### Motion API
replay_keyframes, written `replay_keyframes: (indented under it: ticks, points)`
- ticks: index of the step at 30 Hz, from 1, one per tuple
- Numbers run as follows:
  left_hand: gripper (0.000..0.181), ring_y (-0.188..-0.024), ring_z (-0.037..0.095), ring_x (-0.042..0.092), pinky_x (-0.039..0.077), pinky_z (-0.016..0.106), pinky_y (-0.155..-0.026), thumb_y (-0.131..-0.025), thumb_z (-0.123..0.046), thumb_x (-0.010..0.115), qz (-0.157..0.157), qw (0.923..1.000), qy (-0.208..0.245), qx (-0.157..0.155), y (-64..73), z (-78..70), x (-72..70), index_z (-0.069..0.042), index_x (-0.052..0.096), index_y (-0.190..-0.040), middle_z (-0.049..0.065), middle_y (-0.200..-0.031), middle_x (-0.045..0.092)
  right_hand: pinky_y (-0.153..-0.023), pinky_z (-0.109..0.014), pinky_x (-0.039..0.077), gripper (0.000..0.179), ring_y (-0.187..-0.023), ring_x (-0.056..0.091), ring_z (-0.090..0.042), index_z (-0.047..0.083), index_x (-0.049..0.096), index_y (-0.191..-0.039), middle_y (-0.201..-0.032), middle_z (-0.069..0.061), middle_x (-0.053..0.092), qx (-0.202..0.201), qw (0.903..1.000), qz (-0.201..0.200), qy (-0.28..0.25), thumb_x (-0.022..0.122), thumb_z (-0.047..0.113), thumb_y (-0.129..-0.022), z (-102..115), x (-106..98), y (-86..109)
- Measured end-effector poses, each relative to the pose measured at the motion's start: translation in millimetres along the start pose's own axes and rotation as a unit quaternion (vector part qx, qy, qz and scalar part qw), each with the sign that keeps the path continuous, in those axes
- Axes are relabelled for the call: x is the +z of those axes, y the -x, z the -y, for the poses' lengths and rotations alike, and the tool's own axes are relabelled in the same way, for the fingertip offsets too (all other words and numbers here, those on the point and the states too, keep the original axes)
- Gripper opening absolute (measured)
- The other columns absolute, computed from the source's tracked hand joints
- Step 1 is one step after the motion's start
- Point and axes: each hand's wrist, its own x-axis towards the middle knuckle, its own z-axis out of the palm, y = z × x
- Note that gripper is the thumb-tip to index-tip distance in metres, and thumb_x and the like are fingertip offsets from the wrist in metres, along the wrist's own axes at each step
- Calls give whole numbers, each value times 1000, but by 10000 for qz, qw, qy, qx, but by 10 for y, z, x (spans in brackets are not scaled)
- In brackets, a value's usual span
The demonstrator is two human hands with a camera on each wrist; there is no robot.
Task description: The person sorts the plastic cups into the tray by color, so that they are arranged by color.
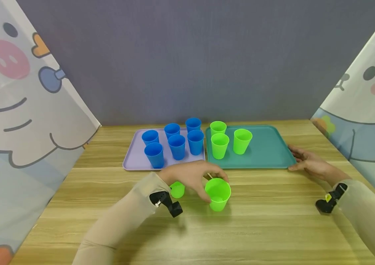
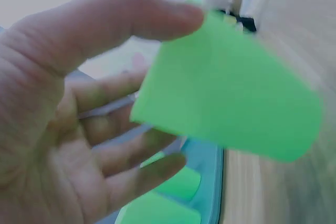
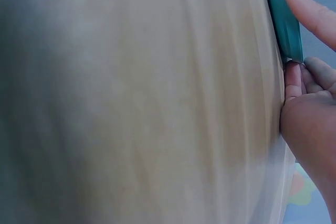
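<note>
My left hand (image 1: 194,177) pinches a bright green cup (image 1: 218,195) at its rim, in front of the trays. In the left wrist view, the thumb presses the rim of this tilted green cup (image 2: 231,93) and the other fingers lie behind it. At the front right corner of the teal tray (image 1: 267,147), my right hand (image 1: 311,163) holds the edge. The right wrist view shows the thumb on the tray rim (image 3: 286,19) and the other fingers curled at its corner. Another green cup (image 1: 177,190) is partly hidden behind the left wrist.
Three green cups, one of them at the front (image 1: 220,147), stand upright on the teal tray's left part. Several blue cups (image 1: 177,148) stand on the lilac tray (image 1: 131,162) beside it. A grey partition (image 1: 190,66) rises behind the wooden table (image 1: 260,228).
</note>
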Motion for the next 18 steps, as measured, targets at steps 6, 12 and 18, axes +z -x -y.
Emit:
replay_keyframes:
  ticks: [6, 12, 18]
  points:
    - [64, -105, 8, 57, 51, 22, -91, -71, -8, 87, -869, 9956, 337, -25, -115, -32, 114, -4, 60, -130, 2, -115, 65, -106, -23, 35, 103, -141, -5, -57, -7, -9, -154, -158, -33, -13, 8, 10000, 15, 50, 69, 1, -88, 1, 0, -20]
    - [65, -104, 5, 56, 53, 21, -88, -70, -10, 89, -1473, 9881, 440, -71, -259, -21, 248, -4, 62, -129, 2, -115, 64, -102, -18, 36, 102, -141, -4, -57, -7, -9, -154, -158, -33, -13, 29, 9999, 1, 122, 68, 0, -88, 12, -1, -4]
    - [62, -100, 5, 56, 53, 20, -84, -71, -12, 89, -1966, 9769, 689, -474, -442, -24, 351, -10, 63, -127, -5, -111, 62, -105, -19, 35, 101, -141, -5, -57, -7, -9, -154, -158, -34, -13, -5, 10000, 33, 52, 68, 0, -89, -3, 6, 17]
